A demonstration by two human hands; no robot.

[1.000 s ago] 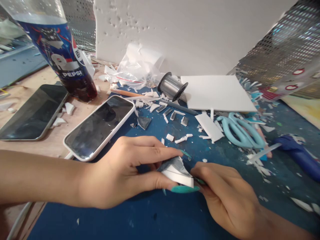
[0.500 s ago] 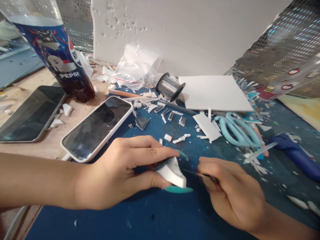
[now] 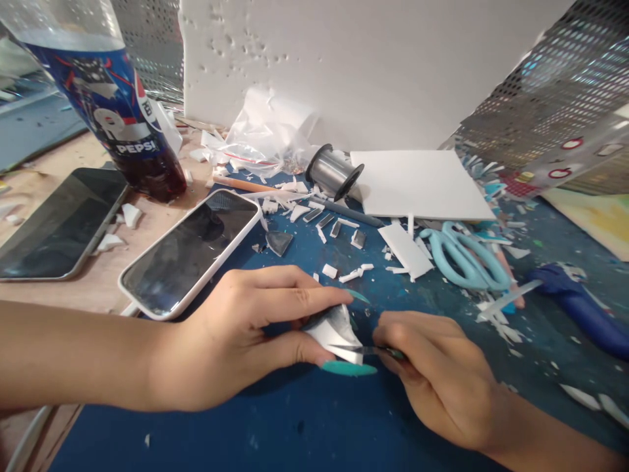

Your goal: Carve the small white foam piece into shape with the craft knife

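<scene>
My left hand [image 3: 265,328] pinches a small wedge of white foam [image 3: 339,337] between thumb and fingers; its upper face is dark grey. Long teal nails stick out past the foam on both sides. My right hand [image 3: 437,380] is closed round the handle of a thin craft knife [image 3: 376,351], most of which the fingers hide. The blade lies against the right end of the foam's white side, just above my left thumbnail. Both hands are over a dark blue cutting mat [image 3: 295,432].
Behind my hands lie foam scraps [image 3: 356,271], a spool [image 3: 334,172] and a white foam sheet [image 3: 422,183]. Light blue scissors [image 3: 466,259] and a blue glue gun [image 3: 580,305] are at right. At left are a white-cased phone [image 3: 191,252], a dark phone [image 3: 59,223] and a Pepsi bottle [image 3: 115,124].
My right hand has moved left, bringing the knife blade from beside the foam onto its white side. My left hand keeps its hold, nearly still.
</scene>
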